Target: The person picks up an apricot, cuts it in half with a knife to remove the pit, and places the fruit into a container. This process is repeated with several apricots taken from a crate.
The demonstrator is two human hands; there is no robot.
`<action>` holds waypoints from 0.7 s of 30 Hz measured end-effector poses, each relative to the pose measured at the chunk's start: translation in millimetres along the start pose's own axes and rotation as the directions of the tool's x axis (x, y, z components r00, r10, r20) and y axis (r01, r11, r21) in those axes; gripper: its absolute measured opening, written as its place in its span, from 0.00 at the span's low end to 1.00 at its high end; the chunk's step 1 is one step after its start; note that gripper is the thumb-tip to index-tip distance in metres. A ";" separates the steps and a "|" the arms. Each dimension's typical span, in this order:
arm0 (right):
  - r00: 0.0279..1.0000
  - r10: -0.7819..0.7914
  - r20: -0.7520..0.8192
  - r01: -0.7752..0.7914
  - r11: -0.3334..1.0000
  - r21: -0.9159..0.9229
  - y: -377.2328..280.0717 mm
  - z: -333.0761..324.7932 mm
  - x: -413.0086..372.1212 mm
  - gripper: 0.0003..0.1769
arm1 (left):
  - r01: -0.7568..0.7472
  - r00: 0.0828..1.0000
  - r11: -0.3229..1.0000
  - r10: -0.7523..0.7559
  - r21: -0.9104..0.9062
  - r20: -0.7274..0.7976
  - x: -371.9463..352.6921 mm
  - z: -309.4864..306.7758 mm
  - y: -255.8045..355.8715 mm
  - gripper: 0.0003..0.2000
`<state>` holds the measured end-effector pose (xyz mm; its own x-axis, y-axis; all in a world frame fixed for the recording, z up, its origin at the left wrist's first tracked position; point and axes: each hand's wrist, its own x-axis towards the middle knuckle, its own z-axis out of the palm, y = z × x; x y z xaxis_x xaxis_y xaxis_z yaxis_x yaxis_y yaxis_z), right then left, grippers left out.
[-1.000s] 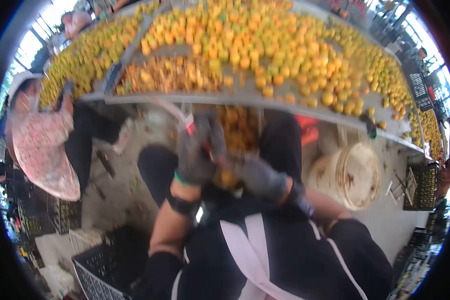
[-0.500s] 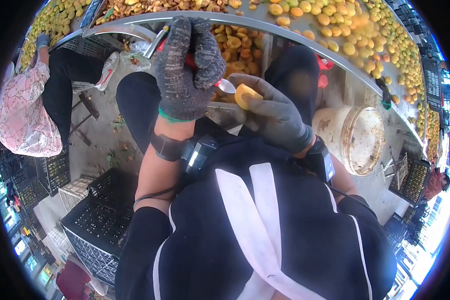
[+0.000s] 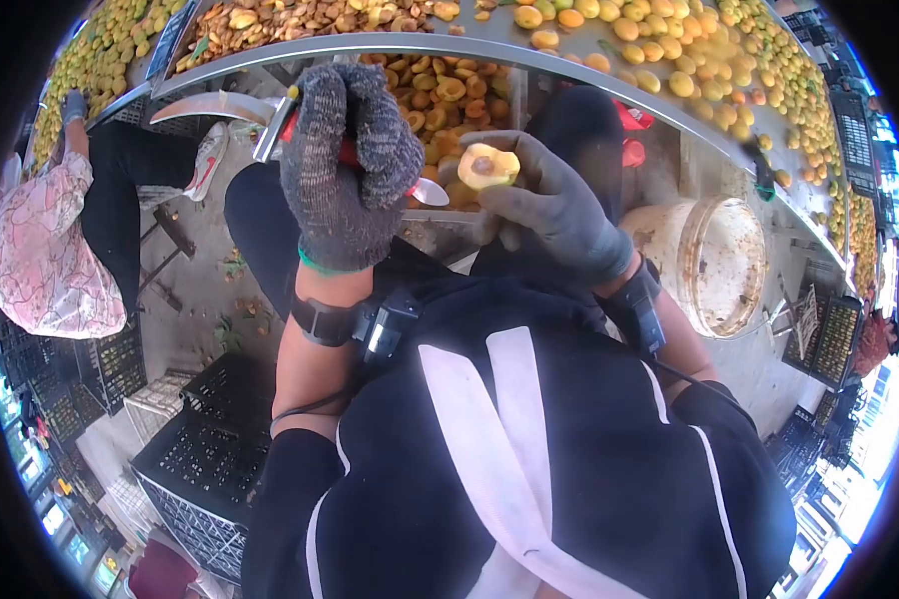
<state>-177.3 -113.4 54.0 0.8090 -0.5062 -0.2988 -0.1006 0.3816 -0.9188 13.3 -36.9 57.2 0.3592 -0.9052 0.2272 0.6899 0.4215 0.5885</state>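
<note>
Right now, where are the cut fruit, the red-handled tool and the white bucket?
cut fruit (image 3: pixel 487 166), head view, on its open face
red-handled tool (image 3: pixel 431 192), head view, on its shiny rounded tip
white bucket (image 3: pixel 655 240), head view, on its outer wall

Fruit-processing shed: apricot-heaped sorting table (image 3: pixel 609 75), crates (image 3: pixel 195 469)

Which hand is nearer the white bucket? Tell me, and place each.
Right. The right hand, holding an apricot half, is beside the white bucket, not touching it. The left hand, gripping a red-handled tool, lies farther off, beyond the right hand.
</note>
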 end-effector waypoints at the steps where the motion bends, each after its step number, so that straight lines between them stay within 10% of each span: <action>1: 0.998 0.008 0.064 -0.013 0.997 0.073 -0.6 -3.5 -0.9 0.25 | 0.004 1.000 1.000 -0.004 0.007 0.006 -0.8 1.5 -0.6 0.15; 5: 0.987 -0.043 0.157 -0.018 0.928 0.371 4.5 -3.7 -2.5 0.23 | 0.025 0.999 1.000 -0.025 0.004 -0.024 -5.6 9.1 -0.6 0.14; 9: 0.990 -0.097 0.100 0.085 0.989 0.125 15.4 -16.3 1.7 0.26 | 0.056 0.994 0.992 -0.045 0.111 -0.101 -9.3 13.1 2.7 0.12; 11: 0.977 -0.207 0.045 0.210 0.974 -0.082 9.2 -16.3 0.2 0.25 | 0.265 0.954 0.698 -0.088 0.665 -0.287 -10.1 16.0 6.7 0.11; 13: 0.981 -0.188 -0.048 0.193 0.970 0.148 6.7 -20.8 -3.9 0.16 | 0.283 0.958 0.495 -0.113 0.822 -0.262 -22.5 -8.6 -3.2 0.09; 14: 0.973 -0.219 -0.079 0.224 0.972 0.068 8.6 -25.7 -4.7 0.12 | -0.019 0.995 0.080 -0.095 0.997 0.026 -24.9 -15.8 -4.2 0.08; 16: 0.881 -0.472 0.009 0.453 0.840 -0.299 12.4 -40.0 -2.2 0.11 | -0.023 0.997 -0.085 -0.080 0.996 0.016 -28.8 -33.8 -27.0 0.13; 17: 0.948 -0.317 0.041 0.318 0.947 -0.048 21.9 -45.4 4.3 0.11 | 0.090 0.977 -0.285 -0.159 0.954 -0.140 -25.8 -21.5 -27.5 0.11; 19: 0.991 -0.128 -0.031 0.132 0.956 0.262 17.5 -29.8 -0.7 0.17 | -0.087 0.992 -0.498 -0.122 0.863 0.030 -35.4 -31.4 -38.8 0.12; 21: 0.985 -0.171 -0.027 0.173 0.957 0.231 29.3 -22.7 4.3 0.16 | -0.112 0.984 -0.561 -0.178 0.820 0.012 -35.1 -33.8 -42.1 0.10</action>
<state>-189.9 -121.9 20.0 0.7984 -0.5847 -0.1436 0.1776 0.4567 -0.8717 -7.1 -21.0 -1.8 0.2231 -0.9663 0.1287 -0.9426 -0.1802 0.2810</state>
